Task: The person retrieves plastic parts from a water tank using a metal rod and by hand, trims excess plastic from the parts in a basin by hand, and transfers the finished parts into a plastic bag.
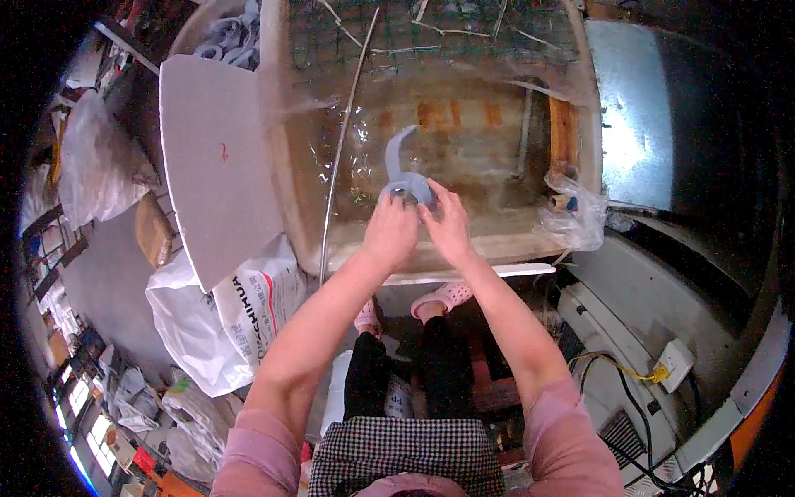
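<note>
Both my hands are together over the near part of a water-filled tub (291,174). Between them is a grey-blue plastic piece (398,156), with a ring-like part at the fingers and a curved, pointed strip reaching away from me. My left hand (392,224) grips the ring's left side, its fingertips partly hidden behind the piece. My right hand (447,222) pinches the right side, where a short rounded flap shows. A long thin metal rod (346,124) slants across the tub to the left of my hands.
Left of the tub is a pale board (211,166), with more grey parts (230,41) in a container behind it. White sacks (248,319) lie below. Green netting and sticks (439,45) lie at the tub's far end. Clear plastic wrap (580,217) hangs at its right corner; a socket (675,362) with cables sits lower right.
</note>
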The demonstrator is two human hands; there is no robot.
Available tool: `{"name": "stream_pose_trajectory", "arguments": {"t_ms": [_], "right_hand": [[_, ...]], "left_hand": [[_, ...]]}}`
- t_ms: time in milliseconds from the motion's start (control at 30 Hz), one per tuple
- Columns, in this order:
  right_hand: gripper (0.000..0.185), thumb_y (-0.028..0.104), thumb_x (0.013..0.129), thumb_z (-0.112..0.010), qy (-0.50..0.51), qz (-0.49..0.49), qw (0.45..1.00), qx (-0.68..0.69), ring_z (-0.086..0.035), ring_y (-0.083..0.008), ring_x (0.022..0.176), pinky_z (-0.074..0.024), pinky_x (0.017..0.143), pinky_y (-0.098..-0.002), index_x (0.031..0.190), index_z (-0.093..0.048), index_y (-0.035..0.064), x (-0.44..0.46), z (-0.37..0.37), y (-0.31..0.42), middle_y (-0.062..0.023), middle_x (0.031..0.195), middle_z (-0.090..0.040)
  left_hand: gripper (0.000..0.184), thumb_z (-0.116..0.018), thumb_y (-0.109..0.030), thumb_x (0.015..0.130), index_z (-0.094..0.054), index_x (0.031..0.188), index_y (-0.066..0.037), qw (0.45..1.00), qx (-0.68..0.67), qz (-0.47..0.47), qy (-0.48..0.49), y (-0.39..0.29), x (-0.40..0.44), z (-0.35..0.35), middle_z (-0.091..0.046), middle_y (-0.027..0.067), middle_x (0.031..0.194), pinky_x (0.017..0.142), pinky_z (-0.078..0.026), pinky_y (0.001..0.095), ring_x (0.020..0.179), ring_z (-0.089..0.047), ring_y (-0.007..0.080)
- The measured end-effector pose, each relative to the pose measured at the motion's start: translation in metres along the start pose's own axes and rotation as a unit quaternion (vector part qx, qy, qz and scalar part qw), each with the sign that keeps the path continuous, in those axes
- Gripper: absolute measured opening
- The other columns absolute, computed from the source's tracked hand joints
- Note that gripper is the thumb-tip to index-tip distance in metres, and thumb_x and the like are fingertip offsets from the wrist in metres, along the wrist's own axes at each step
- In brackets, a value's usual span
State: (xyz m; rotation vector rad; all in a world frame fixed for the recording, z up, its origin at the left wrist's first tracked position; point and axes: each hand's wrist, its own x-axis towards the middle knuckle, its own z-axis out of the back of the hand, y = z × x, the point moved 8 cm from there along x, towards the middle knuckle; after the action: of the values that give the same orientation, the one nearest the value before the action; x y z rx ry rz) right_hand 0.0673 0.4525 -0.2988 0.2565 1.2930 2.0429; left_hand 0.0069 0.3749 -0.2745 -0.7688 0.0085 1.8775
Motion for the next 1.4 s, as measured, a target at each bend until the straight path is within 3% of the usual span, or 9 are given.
{"name": "stream_pose_trajectory", "arguments": {"t_ms": [167, 333, 433, 600, 867, 1067, 1167, 1300, 1400], "right_hand": [[0.046, 0.014, 0.079, -0.061, -0.021, -0.101, 0.992, 0.067, -0.055, -0.0328, 0.092, -0.0422, 0.084, -0.0393, 0.121, -0.047, 0.0053, 0.013, -0.010, -0.055, -0.0186, 0.105, -0.054], [0.049, 0.019, 0.086, -0.055, -0.029, -0.135, 0.961, 0.238, -0.056, -0.0256, 0.092, -0.0549, 0.062, -0.0342, 0.130, -0.037, 0.0056, 0.068, -0.019, -0.087, -0.0182, 0.113, -0.049], [0.063, 0.019, 0.086, -0.057, -0.023, -0.291, 0.948, 0.125, -0.057, -0.0235, 0.093, -0.0555, 0.070, -0.0370, 0.136, -0.022, 0.0078, 0.079, -0.037, -0.124, -0.0167, 0.119, -0.043], [0.061, 0.012, 0.082, -0.059, -0.024, -0.292, 0.890, 0.348, -0.059, -0.0296, 0.086, -0.0559, 0.065, -0.0386, 0.132, -0.024, 0.0071, 0.103, -0.087, -0.147, -0.0178, 0.114, -0.046], [0.057, 0.029, 0.075, -0.060, -0.089, -0.214, 0.964, 0.127, -0.058, -0.0324, 0.093, -0.0476, 0.074, -0.0401, 0.121, -0.044, -0.0001, 0.196, -0.158, -0.263, -0.0213, 0.103, -0.058], [0.038, 0.009, 0.076, -0.060, -0.125, -0.217, 0.963, -0.098, -0.060, -0.0184, 0.085, -0.0484, 0.069, -0.0306, 0.113, -0.052, 0.0025, 0.203, -0.123, -0.159, -0.0103, 0.102, -0.058], [0.030, 0.016, 0.083, -0.052, -0.152, -0.059, 0.979, 0.124, -0.053, -0.0265, 0.093, -0.0443, 0.080, -0.0374, 0.111, -0.052, 0.0045, 0.252, -0.143, -0.155, -0.0132, 0.108, -0.055], [0.032, -0.003, 0.077, -0.053, -0.147, -0.182, 0.746, 0.623, -0.054, -0.0166, 0.076, -0.0450, 0.064, -0.0274, 0.107, -0.053, 0.0056, 0.299, -0.181, -0.158, -0.0066, 0.095, -0.056], [0.023, -0.008, 0.075, -0.046, -0.154, -0.163, 0.829, 0.512, -0.049, -0.0147, 0.066, -0.0407, 0.055, -0.0275, 0.092, -0.053, 0.0064, 0.300, -0.184, -0.149, -0.0036, 0.083, -0.053]], "left_hand": [[0.014, -0.053, -0.002, 0.070, -0.060, 0.080, 0.004, 0.984, -0.061, 0.085, -0.144, 0.018, -0.011, 0.028, -0.054, 0.0189, 0.092, 0.077, -0.043, 0.0394, 0.090, -0.050, 0.0347], [0.013, -0.054, -0.004, 0.072, -0.059, 0.081, 0.003, 0.952, -0.175, 0.184, -0.168, 0.067, -0.063, 0.015, -0.051, 0.0188, 0.090, 0.077, -0.043, 0.0412, 0.091, -0.050, 0.0343], [0.013, -0.054, -0.004, 0.075, -0.059, 0.086, 0.000, 0.939, -0.197, 0.213, -0.185, 0.077, -0.109, 0.006, -0.051, 0.0180, 0.089, 0.075, -0.043, 0.0422, 0.089, -0.051, 0.0347], [0.015, -0.057, -0.003, 0.076, -0.062, 0.090, -0.001, 0.928, -0.203, 0.252, -0.184, 0.090, -0.162, -0.010, -0.052, 0.0164, 0.086, 0.070, -0.045, 0.0385, 0.080, -0.055, 0.0336], [0.018, -0.057, 0.001, 0.077, -0.062, 0.094, -0.001, 0.907, -0.222, 0.275, -0.228, 0.102, -0.192, -0.006, -0.050, 0.0149, 0.079, 0.062, -0.044, 0.0343, 0.068, -0.053, 0.0293], [0.021, -0.057, 0.005, 0.076, -0.062, 0.095, -0.001, 0.888, -0.254, 0.294, -0.247, 0.108, -0.204, -0.008, -0.052, 0.0132, 0.080, 0.062, -0.044, 0.0303, 0.068, -0.052, 0.0250], [0.021, -0.056, 0.006, 0.076, -0.063, 0.094, -0.001, 0.887, -0.241, 0.309, -0.245, 0.110, -0.208, -0.010, -0.054, 0.0128, 0.084, 0.064, -0.044, 0.0286, 0.071, -0.054, 0.0236], [0.022, -0.055, 0.006, 0.076, -0.063, 0.095, -0.002, 0.882, -0.241, 0.304, -0.266, 0.115, -0.213, -0.024, -0.056, 0.0127, 0.088, 0.067, -0.045, 0.0280, 0.074, -0.055, 0.0235], [0.024, -0.055, 0.007, 0.076, -0.063, 0.096, -0.002, 0.865, -0.280, 0.334, -0.248, 0.123, -0.220, -0.043, -0.056, 0.0127, 0.089, 0.069, -0.045, 0.0285, 0.076, -0.055, 0.0240]]}}
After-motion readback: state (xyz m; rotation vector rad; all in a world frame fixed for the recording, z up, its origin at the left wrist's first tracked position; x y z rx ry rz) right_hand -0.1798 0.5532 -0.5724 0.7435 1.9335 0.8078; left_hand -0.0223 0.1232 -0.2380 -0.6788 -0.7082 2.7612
